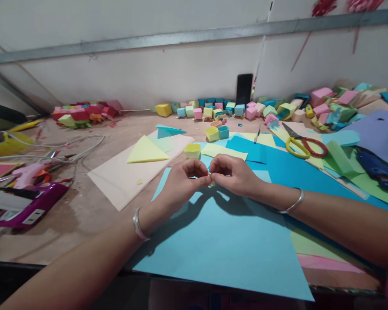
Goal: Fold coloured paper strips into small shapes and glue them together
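Observation:
My left hand (189, 178) and my right hand (234, 174) meet over a light blue sheet of paper (223, 245). Both pinch a small yellow paper piece (212, 182) between thumbs and forefingers; most of it is hidden by the fingertips. Just beyond my left hand stands a yellow paper box (192, 150), open at the top. A pale yellow paper strip (224, 150) lies past my right hand. Farther back, another yellow paper box (212, 134) sits beside a blue paper box (223, 131).
Scissors (304, 144) and a blue glue gun (380, 170) lie at right. A purple tape dispenser (35, 206) and a white cable (80, 157) are at left. Along the wall stand a phone (244, 88) and several small paper boxes (198, 113). A folded yellow sheet (147, 151) rests on pale paper.

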{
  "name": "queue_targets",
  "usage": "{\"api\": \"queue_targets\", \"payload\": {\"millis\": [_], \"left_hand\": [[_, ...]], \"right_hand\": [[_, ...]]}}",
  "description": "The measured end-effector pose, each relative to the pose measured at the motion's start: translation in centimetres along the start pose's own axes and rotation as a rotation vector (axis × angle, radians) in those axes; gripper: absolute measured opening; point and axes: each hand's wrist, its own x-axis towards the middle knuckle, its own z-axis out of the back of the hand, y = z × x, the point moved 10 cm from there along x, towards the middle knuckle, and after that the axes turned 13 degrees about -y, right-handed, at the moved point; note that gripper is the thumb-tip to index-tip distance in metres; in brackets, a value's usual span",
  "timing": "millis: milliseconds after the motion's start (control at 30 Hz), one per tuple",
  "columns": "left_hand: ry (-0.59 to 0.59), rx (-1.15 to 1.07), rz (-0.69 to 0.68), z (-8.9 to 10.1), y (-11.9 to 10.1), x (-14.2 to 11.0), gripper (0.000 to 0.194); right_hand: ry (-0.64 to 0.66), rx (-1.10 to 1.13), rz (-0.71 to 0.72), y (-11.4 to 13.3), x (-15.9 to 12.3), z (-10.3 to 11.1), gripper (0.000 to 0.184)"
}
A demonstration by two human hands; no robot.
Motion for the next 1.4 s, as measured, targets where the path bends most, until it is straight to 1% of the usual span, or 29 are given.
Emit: {"api": "queue_targets", "payload": {"millis": [67,167,267,333,400,467,533,633,700,767,833,933,1033,1133,1400], "left_hand": [[0.019,-0.067,0.048,-0.2,0.4,-0.1,0.017],[0.049,-0.175,0.105,-0.7,1.0,-0.1,0.018],[0.045,-0.217,0.142,-0.8,1.4,-0.1,0.022],[0.046,-0.239,0.181,-0.6,1.8,0.0,0.021],[0.058,-0.27,0.212,-0.4,2.1,0.1,0.02],[0.067,-0.3,0.221,-0.1,2.3,0.2,0.02],[0.069,-0.315,0.213,0.1,2.3,0.4,0.021],[0.067,-0.298,0.207,0.0,2.1,0.3,0.022],[0.062,-0.296,0.214,-0.2,1.9,0.2,0.022],[0.058,-0.297,0.216,-0.4,1.8,0.0,0.02],[0.038,-0.292,0.199,-0.3,1.7,0.0,0.019],[-0.013,-0.278,0.148,0.2,1.6,0.2,0.021],[-0.032,-0.267,0.126,0.3,1.5,0.3,0.022],[-0.025,-0.26,0.118,0.2,1.5,0.4,0.021],[-0.029,-0.246,0.092,0.0,1.0,0.2,0.02]], "right_hand": [[0.001,-0.017,0.036,0.6,-0.1,-0.1,0.01],[0.022,0.008,0.054,1.2,-0.2,-0.4,0.013],[0.032,-0.005,0.112,1.7,-0.3,-0.4,0.015],[0.015,-0.052,0.224,2.4,-0.3,0.0,0.014],[0.025,-0.127,0.392,3.3,-0.7,0.0,0.016],[0.058,-0.232,0.549,3.9,-1.3,-0.4,0.019],[0.077,-0.339,0.609,3.8,-1.6,-0.9,0.018],[0.059,-0.424,0.568,3.1,-1.3,-1.1,0.022],[0.013,-0.415,0.547,3.0,-1.1,-0.8,0.023],[-0.045,-0.385,0.537,3.2,-0.9,-0.2,0.021],[-0.075,-0.359,0.518,3.2,-0.8,0.2,0.018],[-0.086,-0.318,0.469,3.1,-0.7,0.5,0.012],[-0.1,-0.266,0.391,2.7,-0.5,0.9,0.007],[-0.09,-0.219,0.327,2.4,-0.5,0.9,0.008],[-0.069,-0.14,0.251,1.7,-0.1,0.9,0.01]]}}
